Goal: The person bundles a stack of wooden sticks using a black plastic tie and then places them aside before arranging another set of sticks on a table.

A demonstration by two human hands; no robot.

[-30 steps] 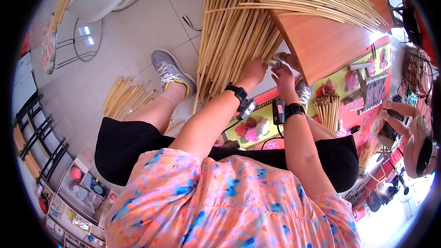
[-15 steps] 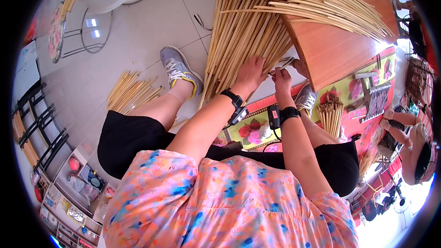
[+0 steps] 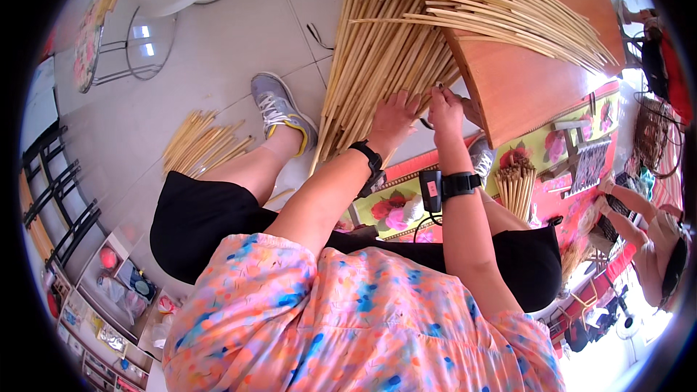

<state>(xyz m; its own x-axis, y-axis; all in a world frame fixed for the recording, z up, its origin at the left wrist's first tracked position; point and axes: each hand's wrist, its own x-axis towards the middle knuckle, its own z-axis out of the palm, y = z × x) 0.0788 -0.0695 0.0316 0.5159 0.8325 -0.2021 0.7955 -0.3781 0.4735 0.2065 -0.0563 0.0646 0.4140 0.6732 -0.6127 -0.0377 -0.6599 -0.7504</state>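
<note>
Long pale wooden sticks (image 3: 377, 51) lie in a thick pile leaning away from me beside the table. My left hand (image 3: 394, 120) is closed over the near part of the pile, its fingers curled around a stick whose end shows below the wrist. Close to its right, my right hand (image 3: 444, 112) is closed in a pinch. A small tool with a dark curved handle (image 3: 427, 124) pokes out beneath that hand; its working part is mostly hidden by my fingers. Both wrists wear black straps with small devices.
More sticks (image 3: 523, 18) lie across the orange wooden table (image 3: 508, 94) at right. A short bundle (image 3: 207, 145) rests on the tiled floor left of my shoe (image 3: 279, 112). An upright bundle (image 3: 517, 189) stands near the floral cloth (image 3: 396, 210). Another person's legs (image 3: 632, 221) show far right.
My right hand has risen slightly and turned, so the metal tool that stuck out to its right is now mostly hidden. My left hand stays over the sticks, its fingers shifted a little.
</note>
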